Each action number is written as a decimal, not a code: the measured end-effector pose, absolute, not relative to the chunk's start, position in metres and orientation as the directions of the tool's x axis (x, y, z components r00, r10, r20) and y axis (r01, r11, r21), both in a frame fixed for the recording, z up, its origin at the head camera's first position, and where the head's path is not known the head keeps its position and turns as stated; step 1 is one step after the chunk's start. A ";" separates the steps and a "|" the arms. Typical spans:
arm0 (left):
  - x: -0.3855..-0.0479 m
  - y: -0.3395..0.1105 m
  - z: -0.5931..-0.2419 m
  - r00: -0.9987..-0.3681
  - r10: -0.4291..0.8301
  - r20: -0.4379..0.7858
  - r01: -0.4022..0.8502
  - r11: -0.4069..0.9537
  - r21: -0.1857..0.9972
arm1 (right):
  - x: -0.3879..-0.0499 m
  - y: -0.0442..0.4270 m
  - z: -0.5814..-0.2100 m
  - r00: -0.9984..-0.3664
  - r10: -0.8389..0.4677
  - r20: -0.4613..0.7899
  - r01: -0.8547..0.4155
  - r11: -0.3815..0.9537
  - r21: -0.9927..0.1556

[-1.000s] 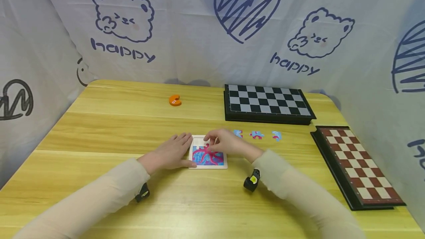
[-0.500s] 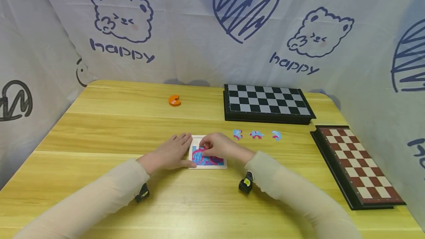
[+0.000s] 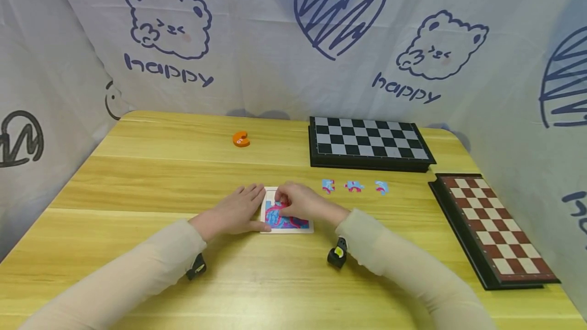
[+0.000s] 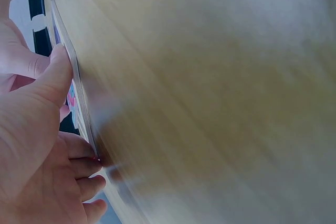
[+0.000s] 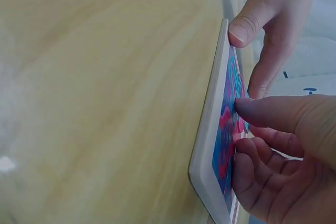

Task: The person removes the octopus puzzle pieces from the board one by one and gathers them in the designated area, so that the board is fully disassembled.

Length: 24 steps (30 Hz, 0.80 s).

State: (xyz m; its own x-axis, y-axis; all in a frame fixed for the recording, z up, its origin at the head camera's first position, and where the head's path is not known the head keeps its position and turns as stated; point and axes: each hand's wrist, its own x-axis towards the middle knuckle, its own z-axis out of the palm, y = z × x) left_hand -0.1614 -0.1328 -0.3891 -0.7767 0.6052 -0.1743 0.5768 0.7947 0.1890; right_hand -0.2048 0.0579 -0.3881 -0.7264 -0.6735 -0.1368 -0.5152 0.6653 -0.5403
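Observation:
A white-framed jigsaw puzzle (image 3: 293, 230) lies on the table, filled with blue and pink pieces in its lower part. My left hand (image 3: 236, 211) rests along its left side with fingers extended, the thumb (image 4: 59, 59) on the frame's near corner. Over the upper part bends my right hand (image 3: 300, 201), thumb and fingers pinching a small puzzle piece (image 5: 240, 125) against the picture. Those fingers hide most of that piece and the puzzle's upper right. Farther right lie three loose pieces: one puzzle piece (image 3: 328, 186), a middle piece (image 3: 354, 186) and a right-hand piece (image 3: 381, 187).
A black-and-white chessboard (image 3: 371, 139) stands at the back right. Along the right edge is a red-and-white chessboard (image 3: 500, 228). An orange C-shaped object (image 3: 241, 139) lies at the back. A printed white cloth (image 3: 257, 39) hangs behind the wooden table (image 3: 275, 284).
My right hand has shifted left over the puzzle's upper part, uncovering the nearest loose piece, and moves only slightly in the last half second. The left hand stays in place.

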 end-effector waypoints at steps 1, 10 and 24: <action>-0.161 -0.133 -0.389 -0.777 0.605 -0.175 0.577 0.795 0.188 | -0.205 0.058 -0.388 -0.727 -0.673 -0.135 -0.516 0.665 -0.541; -0.161 -0.132 -0.388 -0.778 0.602 -0.179 0.573 0.797 0.192 | -0.207 0.059 -0.391 -0.729 -0.673 -0.126 -0.473 0.629 -0.617; -0.161 -0.132 -0.388 -0.779 0.602 -0.176 0.572 0.797 0.193 | -0.207 0.060 -0.391 -0.756 -0.642 -0.127 -0.409 0.615 -0.674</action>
State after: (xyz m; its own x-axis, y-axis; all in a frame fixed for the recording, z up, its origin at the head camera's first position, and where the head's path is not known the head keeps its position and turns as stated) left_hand -0.1607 -0.1323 -0.3885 -0.7791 0.6016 -0.1762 0.5720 0.7972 0.1932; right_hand -0.2067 0.0599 -0.3914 -0.7562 -0.6419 -0.1273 -0.4088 0.6154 -0.6739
